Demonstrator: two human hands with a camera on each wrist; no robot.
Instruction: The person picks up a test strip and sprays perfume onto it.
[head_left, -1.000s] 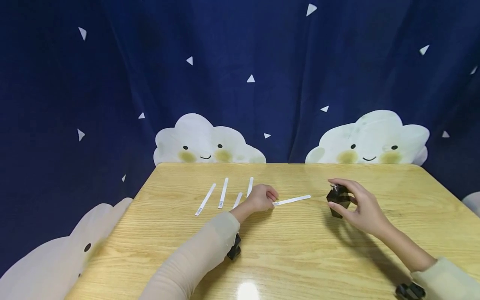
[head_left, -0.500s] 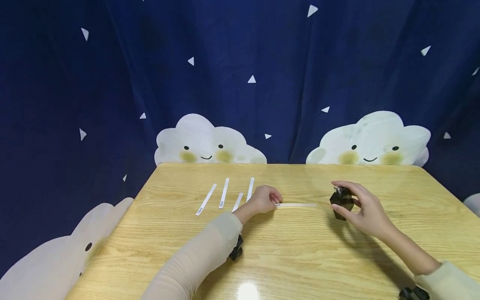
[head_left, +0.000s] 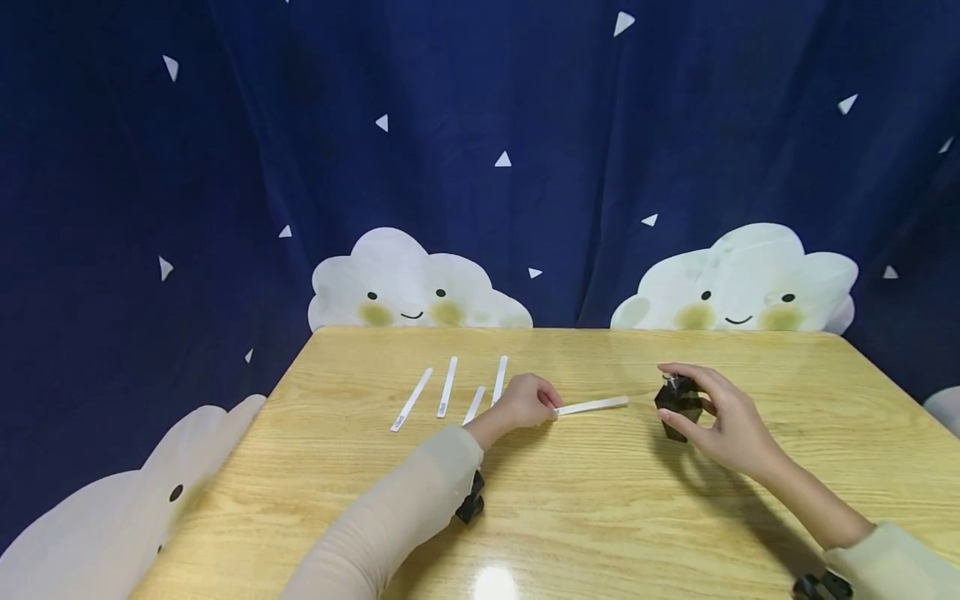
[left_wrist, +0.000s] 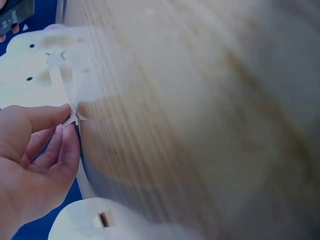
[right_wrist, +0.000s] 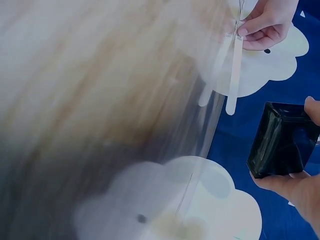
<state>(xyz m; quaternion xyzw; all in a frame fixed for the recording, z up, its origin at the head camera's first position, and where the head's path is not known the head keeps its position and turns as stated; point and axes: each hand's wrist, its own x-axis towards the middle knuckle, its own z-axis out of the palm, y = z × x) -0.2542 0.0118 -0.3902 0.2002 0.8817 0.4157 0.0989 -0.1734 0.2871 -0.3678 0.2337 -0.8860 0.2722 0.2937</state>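
Note:
My left hand pinches one end of a white paper strip that points right, toward a small dark glass bottle. My right hand grips that bottle between thumb and fingers, tilted just above the wooden table. The strip's free end lies a short way left of the bottle, apart from it. In the left wrist view the fingers pinch the strip's end. In the right wrist view the black bottle sits between my fingertips, and the strip hangs from the other hand.
Several more white strips lie side by side on the table, left of my left hand. A dark blue curtain with white cloud faces hangs behind the table's far edge. Black wrist-camera mounts show under both sleeves.
The strip's free end dipped level half a second ago and has tilted back up slightly. The bottle and right hand shifted a little left, closer to the strip.

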